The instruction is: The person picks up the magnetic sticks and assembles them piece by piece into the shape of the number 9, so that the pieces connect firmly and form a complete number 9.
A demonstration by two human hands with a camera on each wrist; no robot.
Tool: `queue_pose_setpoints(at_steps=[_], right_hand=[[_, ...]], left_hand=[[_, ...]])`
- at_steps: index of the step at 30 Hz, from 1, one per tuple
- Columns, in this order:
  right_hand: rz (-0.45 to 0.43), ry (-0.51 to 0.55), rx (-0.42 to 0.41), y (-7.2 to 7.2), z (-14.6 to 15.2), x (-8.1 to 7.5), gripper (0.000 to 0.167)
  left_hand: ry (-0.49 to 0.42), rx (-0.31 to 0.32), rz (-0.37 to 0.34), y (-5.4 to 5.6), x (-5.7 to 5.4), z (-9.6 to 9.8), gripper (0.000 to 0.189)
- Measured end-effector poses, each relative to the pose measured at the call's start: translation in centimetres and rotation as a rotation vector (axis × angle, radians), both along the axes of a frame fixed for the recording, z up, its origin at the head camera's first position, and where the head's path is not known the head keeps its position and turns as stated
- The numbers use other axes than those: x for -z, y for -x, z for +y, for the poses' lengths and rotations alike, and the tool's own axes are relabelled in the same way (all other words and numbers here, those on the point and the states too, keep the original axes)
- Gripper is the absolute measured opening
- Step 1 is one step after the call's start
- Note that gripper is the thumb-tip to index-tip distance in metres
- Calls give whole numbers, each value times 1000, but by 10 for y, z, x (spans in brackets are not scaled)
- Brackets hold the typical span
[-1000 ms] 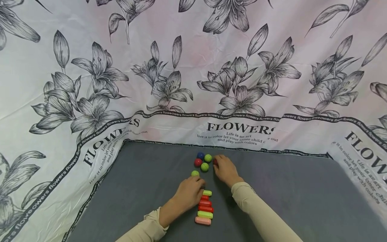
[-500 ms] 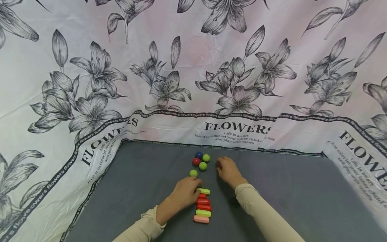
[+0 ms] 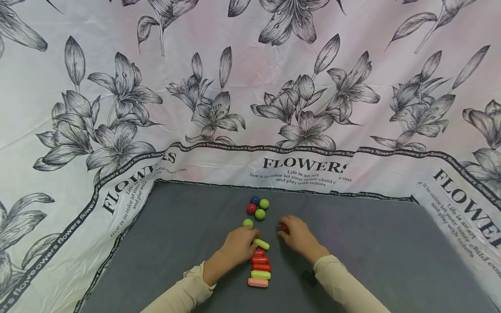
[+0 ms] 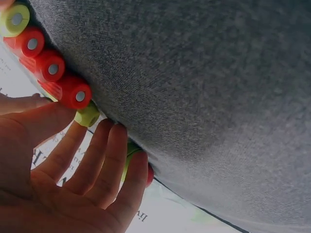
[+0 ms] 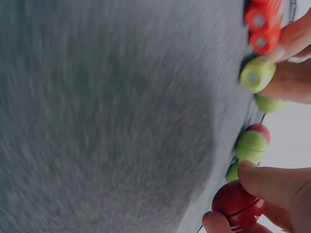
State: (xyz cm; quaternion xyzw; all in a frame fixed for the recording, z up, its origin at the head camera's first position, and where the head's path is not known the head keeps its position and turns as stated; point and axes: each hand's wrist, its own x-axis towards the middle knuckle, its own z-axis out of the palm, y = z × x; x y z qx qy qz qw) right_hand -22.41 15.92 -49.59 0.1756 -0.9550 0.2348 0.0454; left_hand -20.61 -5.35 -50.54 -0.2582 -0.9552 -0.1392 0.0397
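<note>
My left hand pinches a yellow-green rod with a grey round end, at the far end of a row of rods. In the right wrist view, that hand's thumb and finger close on the rod. The rod lies aslant beside the nearest red rod. My right hand, to the right of the row, holds a dark red ball between thumb and fingers. The ball is hidden behind the fingers in the head view. A green ball sits just beyond my left fingers.
Towards me the row runs on with red rods, a yellow-green rod and a pink rod. Farther off, a blue ball, a red ball and two green balls cluster on the grey tabletop. Flower-printed cloth surrounds it.
My right hand has come back from beside the ball cluster towards me, carrying the dark red ball. The far yellow-green rod has turned aslant in my left fingers, away from the red rods.
</note>
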Motion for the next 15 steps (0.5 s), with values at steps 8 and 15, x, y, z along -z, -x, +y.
queue_pose_setpoints(at_steps=[8,15], right_hand=[[-32,27,-40,-19,-3,-1,28],[-37,48,-102,-29,-7,1,22]], left_hand=[[25,-4,8,6,1,5,18],[30,-12,-13,9,4,7,14]])
